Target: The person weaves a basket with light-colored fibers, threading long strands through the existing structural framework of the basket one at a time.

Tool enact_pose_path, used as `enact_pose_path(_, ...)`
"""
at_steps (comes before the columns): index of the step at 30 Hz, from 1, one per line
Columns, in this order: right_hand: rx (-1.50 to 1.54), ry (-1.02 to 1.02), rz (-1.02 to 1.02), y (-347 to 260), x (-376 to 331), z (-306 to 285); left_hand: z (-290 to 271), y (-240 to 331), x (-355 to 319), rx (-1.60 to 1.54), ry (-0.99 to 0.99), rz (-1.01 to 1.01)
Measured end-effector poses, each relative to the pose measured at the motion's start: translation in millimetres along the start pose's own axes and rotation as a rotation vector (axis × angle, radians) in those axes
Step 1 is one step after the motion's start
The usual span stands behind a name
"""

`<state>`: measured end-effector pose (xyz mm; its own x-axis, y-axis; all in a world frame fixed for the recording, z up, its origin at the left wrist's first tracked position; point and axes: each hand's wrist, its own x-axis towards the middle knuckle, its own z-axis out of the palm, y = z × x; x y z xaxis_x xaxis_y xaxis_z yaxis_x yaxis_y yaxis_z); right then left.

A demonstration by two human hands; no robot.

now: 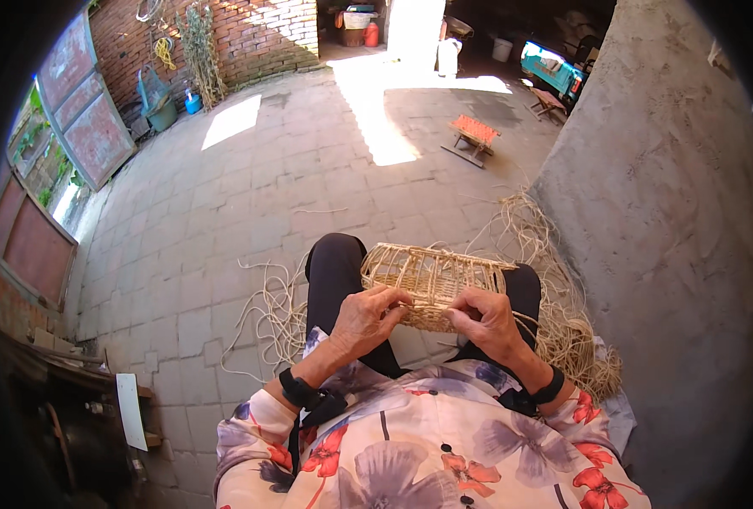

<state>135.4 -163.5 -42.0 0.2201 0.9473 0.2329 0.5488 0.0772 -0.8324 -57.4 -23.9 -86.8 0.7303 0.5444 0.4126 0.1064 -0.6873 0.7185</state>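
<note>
A partly open-sided woven basket [436, 270] of straw-coloured cord lies on its side across my knees. My left hand [371, 321] grips its near left edge, thumb and fingers pinched together on the weave. At the near right edge, my right hand [485, 322] pinches the rim between thumb and curled forefinger. A strand of cord runs from beside my right hand toward the right. The fingertips of both hands partly hide the woven edge between them.
A heap of loose cord [576, 348] lies at my right by the grey wall [665, 187]; more strands [270, 318] spread on the paving at my left. A folding stool with an orange seat [475, 130] stands ahead. Rusty metal gates [83, 93] are at the far left.
</note>
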Motion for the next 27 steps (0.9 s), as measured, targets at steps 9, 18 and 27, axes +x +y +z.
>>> enact_pose_path(9, -0.418, 0.109, -0.329, 7, 1, 11, 0, -5, -2, 0.021, -0.046, 0.018)
enact_pose_path(18, -0.674, 0.056, -0.512, 4, 8, 22, -6, -2, -1, 0.048, -0.074, 0.047)
enact_pose_path(27, -0.698, 0.000, -0.531, 11, 23, 38, -5, -5, 29, -0.092, -0.049, 0.236)
